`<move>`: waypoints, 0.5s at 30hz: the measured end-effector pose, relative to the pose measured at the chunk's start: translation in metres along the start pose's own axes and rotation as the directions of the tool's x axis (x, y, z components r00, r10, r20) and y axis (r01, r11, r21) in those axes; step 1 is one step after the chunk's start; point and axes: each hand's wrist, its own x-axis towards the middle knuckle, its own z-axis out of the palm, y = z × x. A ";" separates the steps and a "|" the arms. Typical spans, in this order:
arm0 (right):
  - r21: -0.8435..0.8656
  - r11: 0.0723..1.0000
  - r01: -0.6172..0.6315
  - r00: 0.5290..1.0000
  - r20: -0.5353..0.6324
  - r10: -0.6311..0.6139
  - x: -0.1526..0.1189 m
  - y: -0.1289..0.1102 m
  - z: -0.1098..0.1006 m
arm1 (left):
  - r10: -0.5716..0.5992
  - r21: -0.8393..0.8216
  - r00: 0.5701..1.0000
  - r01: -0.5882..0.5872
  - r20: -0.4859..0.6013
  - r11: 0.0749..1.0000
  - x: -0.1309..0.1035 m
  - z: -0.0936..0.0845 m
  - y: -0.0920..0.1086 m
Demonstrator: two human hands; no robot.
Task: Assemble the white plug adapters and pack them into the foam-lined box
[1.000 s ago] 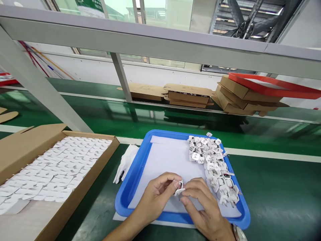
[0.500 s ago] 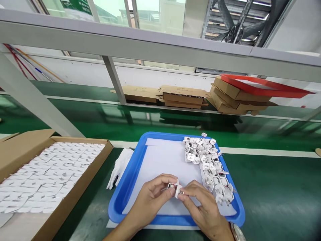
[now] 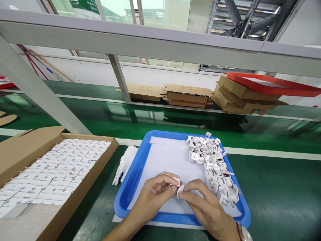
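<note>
Over the near part of a blue tray (image 3: 120,201), my left hand (image 3: 156,194) pinches a small white charger housing (image 3: 176,181) between thumb and fingers. My right hand (image 3: 207,204) is closed on a white plug cover (image 3: 180,191), held just to the right of the housing. A bit of red wire shows between the two parts. Much of each part is hidden by my fingers. Along the tray's right side lie many similar white charger housings (image 3: 210,167), with metal prongs and wires showing on some. White paper (image 3: 165,157) lines the tray.
An open cardboard box (image 3: 87,177) at left holds rows of white pieces. A white glove (image 3: 125,164) lies between box and tray. Behind, a grey metal frame (image 3: 150,45) crosses over a green surface, with cardboard boxes (image 3: 188,95) and a red tray (image 3: 273,85) farther back.
The plug cover has turned in my right hand, and its metal prongs no longer show. A gap with red wire now separates it from the housing. The whole view has shifted slightly.
</note>
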 end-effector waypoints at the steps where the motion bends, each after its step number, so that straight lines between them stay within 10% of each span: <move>1: -0.010 1.000 0.000 1.000 -0.006 0.000 0.001 -0.001 -0.001 | -0.002 -0.007 1.000 0.002 0.007 1.000 0.000 0.000 -0.001; 15: -0.025 0.999 0.025 1.000 -0.007 -0.025 0.002 -0.002 -0.001 | 0.051 0.008 0.993 -0.051 -0.109 0.999 -0.003 0.007 -0.003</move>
